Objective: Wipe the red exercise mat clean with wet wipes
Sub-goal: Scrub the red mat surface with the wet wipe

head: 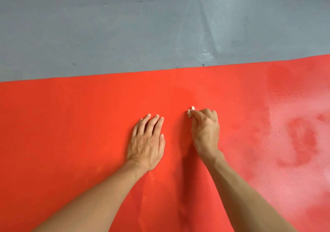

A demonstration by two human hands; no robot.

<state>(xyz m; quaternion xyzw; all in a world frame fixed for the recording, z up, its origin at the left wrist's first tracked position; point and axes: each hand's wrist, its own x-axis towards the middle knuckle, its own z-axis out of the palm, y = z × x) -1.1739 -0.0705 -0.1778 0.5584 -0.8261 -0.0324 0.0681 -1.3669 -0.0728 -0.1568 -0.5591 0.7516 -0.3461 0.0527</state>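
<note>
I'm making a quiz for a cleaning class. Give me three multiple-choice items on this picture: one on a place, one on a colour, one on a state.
1. Where does the left hand rest?
A. on the mat
B. on the floor
C. in the air

2. What colour is the floor?
A. green
B. grey
C. brown

3. How is the wipe held?
A. lying loose
B. spread flat
C. bunched in the right hand

Answers: 1 A, its palm lies flat on red; 2 B, grey beyond the mat's edge; 3 C, white shows past curled fingers.

One red mat [71,124], one wipe [191,111], two hands: left hand [148,142], right hand [205,131].
</note>
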